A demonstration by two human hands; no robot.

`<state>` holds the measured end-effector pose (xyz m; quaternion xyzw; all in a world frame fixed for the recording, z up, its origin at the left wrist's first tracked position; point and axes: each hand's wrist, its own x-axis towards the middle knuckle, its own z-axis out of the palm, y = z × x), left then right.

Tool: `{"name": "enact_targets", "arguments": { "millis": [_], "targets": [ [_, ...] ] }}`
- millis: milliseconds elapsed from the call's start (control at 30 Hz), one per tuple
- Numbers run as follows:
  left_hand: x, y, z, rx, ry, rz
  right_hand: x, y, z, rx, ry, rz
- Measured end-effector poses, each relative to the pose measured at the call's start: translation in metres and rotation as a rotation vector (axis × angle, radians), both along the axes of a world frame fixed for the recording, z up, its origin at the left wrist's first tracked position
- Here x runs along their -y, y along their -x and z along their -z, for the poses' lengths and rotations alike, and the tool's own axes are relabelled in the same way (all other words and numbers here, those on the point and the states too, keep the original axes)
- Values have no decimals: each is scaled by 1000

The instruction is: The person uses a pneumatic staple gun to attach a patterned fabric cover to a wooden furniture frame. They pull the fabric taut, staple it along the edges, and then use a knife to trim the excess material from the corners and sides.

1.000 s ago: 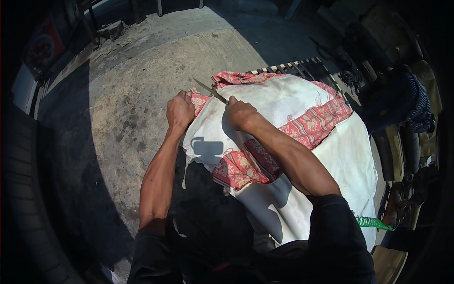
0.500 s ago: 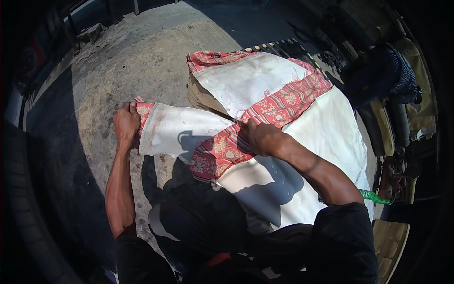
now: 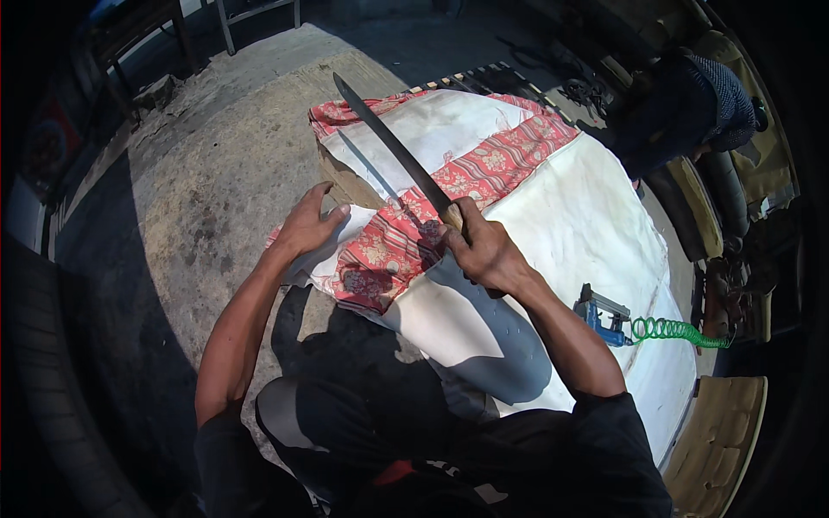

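Note:
My right hand grips the wooden handle of a long knife. Its dark blade slants up and away to the left, and its shadow falls on the cloth below. My left hand has thumb and fingers apart, beside a loose white flap of the upholstery cover. It holds nothing; whether it touches the flap I cannot tell. The cover has white cloth panels and a red floral strip running diagonally across. It lies over a large padded piece, whose brown side shows near my left hand.
A blue staple gun with a green coiled hose rests on the white cloth at right. Another person bends over at the upper right. A tan padded panel stands at lower right. Stained concrete floor lies to the left.
My left hand has let go of the flap's end and moved right, its fingers opening. The knife has come up off the cloth, its blade now raised. The staple gun has come into view.

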<state>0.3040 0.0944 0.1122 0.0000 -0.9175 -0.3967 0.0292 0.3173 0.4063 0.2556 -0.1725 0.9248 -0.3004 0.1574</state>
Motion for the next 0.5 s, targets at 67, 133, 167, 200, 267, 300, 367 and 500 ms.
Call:
{"name": "enact_targets", "arguments": {
  "millis": [67,133,167,200,267,300,367,500],
  "targets": [
    [-46,20,7,145,-135,77,-9,-3,7,9,39,3],
    [-78,25,8,295,-141,55,-16,-7,17,-36,-13,2],
    [-81,28,25,333,-146,37,-17,-7,18,-29,-85,-3],
    [-78,28,42,373,-146,7,-15,-7,20,-20,-149,-18],
    [-92,15,47,157,-160,-41,-28,-4,26,3,-225,-70],
    [-98,12,44,109,-189,-42,-35,-1,31,-12,-251,-95],
    [-106,8,32,144,-161,-59,-42,-4,38,-17,-329,-117],
    [-102,-2,32,52,-4,-101,-27,-1,28,-31,-453,-174]
  ]
}}
